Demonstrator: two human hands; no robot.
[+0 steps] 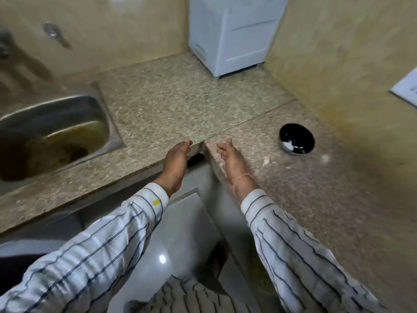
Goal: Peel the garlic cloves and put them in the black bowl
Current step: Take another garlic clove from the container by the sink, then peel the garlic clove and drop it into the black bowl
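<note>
The black bowl (297, 139) stands on the speckled stone counter (180, 105) at the right, with some white pieces inside it that I cannot make out clearly. A small pale scrap (266, 159) lies on the counter to the left of the bowl. My left hand (177, 162) and my right hand (230, 160) are stretched out side by side at the inner corner of the counter's front edge, fingers extended, holding nothing. Both hands are well to the left of the bowl. The frame is blurred.
A steel sink (52, 136) is set into the counter at the left. A white appliance (232, 35) stands in the back corner. A sheet of paper (406, 86) hangs on the right wall. Walls close the counter at the back and right.
</note>
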